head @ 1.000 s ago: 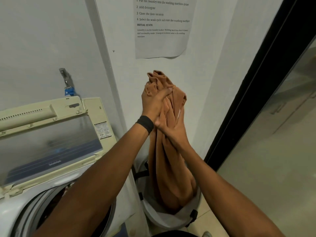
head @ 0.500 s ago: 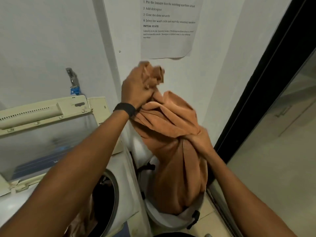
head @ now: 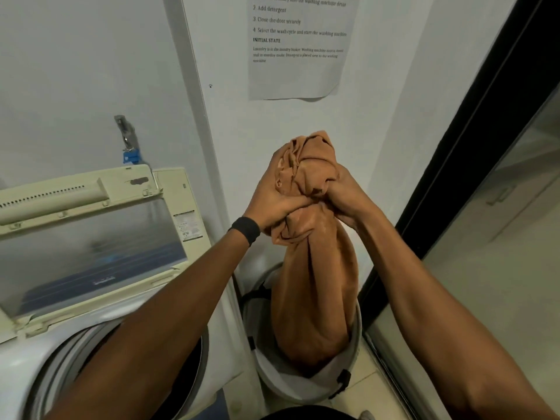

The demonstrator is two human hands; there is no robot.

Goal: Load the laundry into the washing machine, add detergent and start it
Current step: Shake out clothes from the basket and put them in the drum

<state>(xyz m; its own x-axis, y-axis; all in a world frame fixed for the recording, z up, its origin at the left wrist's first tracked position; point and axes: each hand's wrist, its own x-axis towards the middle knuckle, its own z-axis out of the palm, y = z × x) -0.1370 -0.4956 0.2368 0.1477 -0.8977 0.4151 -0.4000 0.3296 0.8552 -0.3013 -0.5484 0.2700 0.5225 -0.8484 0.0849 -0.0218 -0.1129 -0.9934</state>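
Note:
A long orange-brown cloth (head: 315,286) hangs bunched from both my hands, its lower end still inside the grey laundry basket (head: 288,386) on the floor. My left hand (head: 272,195) grips the gathered top of the cloth. My right hand (head: 345,192) grips the same bunch from the right, touching the left hand. The top-loading washing machine (head: 36,353) stands at the lower left with its lid (head: 91,237) raised; my left forearm crosses over its dark drum opening (head: 188,374).
A tap (head: 125,131) with a blue fitting sticks out of the wall behind the machine. A printed instruction sheet (head: 300,47) hangs on the wall. A black door frame (head: 472,147) and glass panel run along the right, close to the basket.
My hands were apart, the left high and the right low on the cloth. They have come together at its top and the cloth is lifted higher out of the basket.

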